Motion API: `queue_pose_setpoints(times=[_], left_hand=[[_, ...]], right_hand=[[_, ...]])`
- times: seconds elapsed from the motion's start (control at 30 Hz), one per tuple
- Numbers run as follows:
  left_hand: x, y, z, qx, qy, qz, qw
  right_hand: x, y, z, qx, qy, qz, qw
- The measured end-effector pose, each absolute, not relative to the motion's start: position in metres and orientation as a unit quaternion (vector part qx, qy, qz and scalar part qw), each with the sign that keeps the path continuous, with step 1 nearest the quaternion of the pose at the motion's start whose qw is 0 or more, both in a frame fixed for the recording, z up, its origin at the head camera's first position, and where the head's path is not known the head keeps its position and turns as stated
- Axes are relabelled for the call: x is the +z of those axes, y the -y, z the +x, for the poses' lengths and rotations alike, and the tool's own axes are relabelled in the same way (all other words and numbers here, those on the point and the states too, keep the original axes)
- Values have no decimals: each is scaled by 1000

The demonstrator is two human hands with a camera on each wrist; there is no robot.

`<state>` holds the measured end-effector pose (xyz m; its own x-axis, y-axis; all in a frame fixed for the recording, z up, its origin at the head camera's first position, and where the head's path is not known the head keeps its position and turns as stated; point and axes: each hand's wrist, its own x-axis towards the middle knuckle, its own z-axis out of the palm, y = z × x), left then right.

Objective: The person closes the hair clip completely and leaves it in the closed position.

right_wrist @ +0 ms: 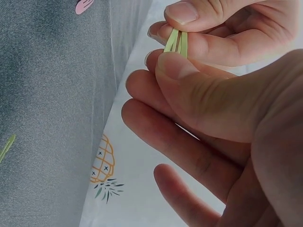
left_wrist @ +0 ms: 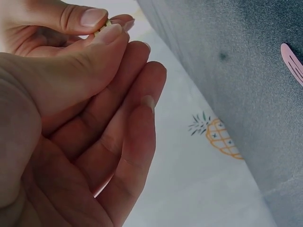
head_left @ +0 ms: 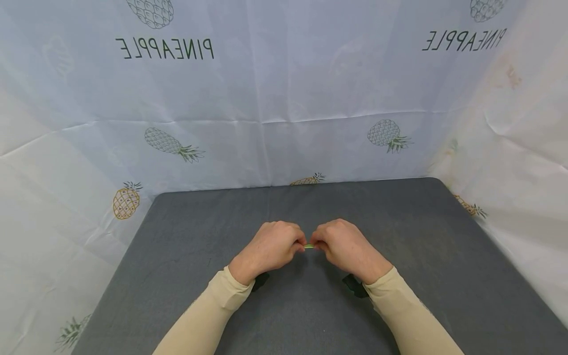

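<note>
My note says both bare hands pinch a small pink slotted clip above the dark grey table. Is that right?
The colour is wrong: the right wrist view shows the small slotted clip is light green. Otherwise yes: the bare left hand and right hand pinch it above the dark grey table.

Dark grey tabletop (head_left: 284,315), pale cloth (head_left: 310,88) behind, printed pineapples (head_left: 126,203), mirrored lettering (head_left: 164,49), pink slotted clip (left_wrist: 292,61)

Both ends of the green clip (right_wrist: 183,44) hide under thumbs (right_wrist: 176,66); the left-wrist view crops a pink clip (left_wrist: 292,61).
</note>
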<state>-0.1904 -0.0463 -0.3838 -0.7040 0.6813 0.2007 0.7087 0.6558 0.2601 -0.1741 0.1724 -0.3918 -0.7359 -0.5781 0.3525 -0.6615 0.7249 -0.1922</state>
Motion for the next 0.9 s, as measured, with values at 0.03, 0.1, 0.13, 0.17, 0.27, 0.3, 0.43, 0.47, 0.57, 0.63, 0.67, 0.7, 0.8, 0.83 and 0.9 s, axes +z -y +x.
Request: queue_pose_setpoints(times=[0.03,0.1,0.13,0.17,0.27,0.3,0.43,0.47,0.57,0.63,0.67,0.7,0.8,0.83,0.9], left_hand=[[-384,46,-190,-163,908,-383,42],[-384,47,-191,-167,906,-387,40],[-384,47,-191,-169,905,-389,40],[-384,47,-191,-170,904,-391,39],[-384,47,-192,-175,901,-395,37],[-384,47,-192,-176,901,-395,36],[-384,47,-192,-180,903,-388,27],[-384,47,-192,-181,904,-386,24],[-383,47,-192,-182,908,-378,12],[-383,47,-193,-183,909,-374,4],[-383,46,-193,-183,910,-372,-1],[-383,46,-193,-183,911,-370,-4],[-383,46,-193,-183,912,-367,-11],[-384,46,-193,-183,912,-366,-12],[-384,46,-193,-184,913,-364,-15]], right_hand=[[-392,-172,-174,155,919,337,133],[-391,-172,-174,158,919,337,130],[-391,-172,-174,160,919,338,128],[-391,-172,-174,163,919,337,125],[-391,-172,-174,169,917,340,122],[-391,-172,-174,170,917,340,121],[-392,-173,-173,172,920,334,109],[-392,-173,-173,171,922,331,106],[-392,-173,-172,171,926,323,95],[-392,-173,-172,173,927,321,90],[-391,-173,-172,174,927,321,89],[-391,-173,-172,177,927,320,86],[-390,-172,-172,184,927,316,78],[-389,-172,-172,186,928,315,75],[-389,-172,-171,191,928,311,70]])
